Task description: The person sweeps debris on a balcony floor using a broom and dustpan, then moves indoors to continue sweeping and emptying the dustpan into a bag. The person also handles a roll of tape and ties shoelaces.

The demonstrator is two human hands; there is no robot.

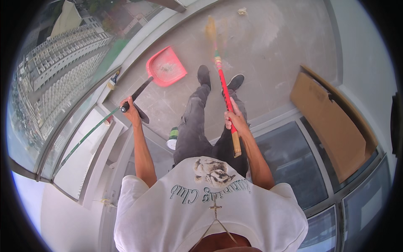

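My left hand (131, 111) is closed around the black handle of a long-handled dustpan (177, 75). Its pink pan lies on the floor at the left of my feet, with grey dust and debris in it. In my right hand (237, 121) is the red stick of a broom (224, 84), fingers wrapped round it near its tan end. The broom slants away in front of my shoes, and its yellowish bristles reach the dusty floor, smeared by motion.
A crumpled pale scrap (242, 11) lies on the far floor. Folded cardboard (327, 122) leans at the right by glass panels. A green-and-white can (172, 138) stands beside my leg. At the left, a paintbrush (113, 80) rests on the window ledge near a thin green pole (90, 133).
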